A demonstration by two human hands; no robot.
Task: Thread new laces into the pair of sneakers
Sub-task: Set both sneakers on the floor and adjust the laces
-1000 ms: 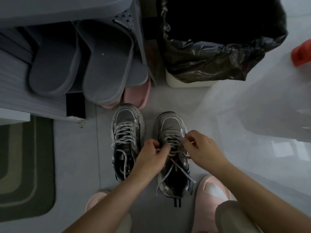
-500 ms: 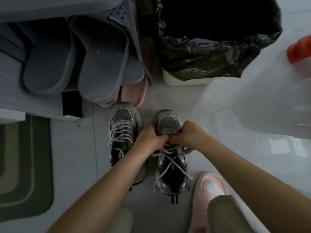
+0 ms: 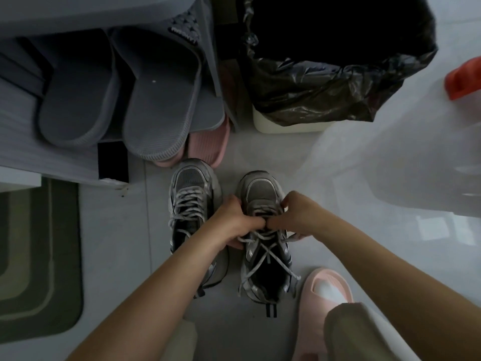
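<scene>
Two grey sneakers stand side by side on the floor, toes pointing away from me. The left sneaker [image 3: 190, 194] is laced with a pale lace up its front. Over the right sneaker [image 3: 261, 190] both my hands meet at the upper eyelets. My left hand [image 3: 235, 220] and my right hand [image 3: 298, 212] each pinch the grey lace [image 3: 268, 252], knuckles almost touching. Loose lace ends cross over the shoe's open mouth and trail off its sides. The eyelets under my fingers are hidden.
A low rack [image 3: 23, 126] at back left holds grey slippers [image 3: 158, 108] with a pink slipper [image 3: 208, 144] under them. A bin with a black bag [image 3: 325, 82] stands behind the sneakers. A green mat [image 3: 39, 256] lies left. My foot in a pink slipper [image 3: 322, 303] is beside the right sneaker.
My hands moved forward up the right sneaker and came together over the lace, from a wider spread a second ago. The sneakers stay in place.
</scene>
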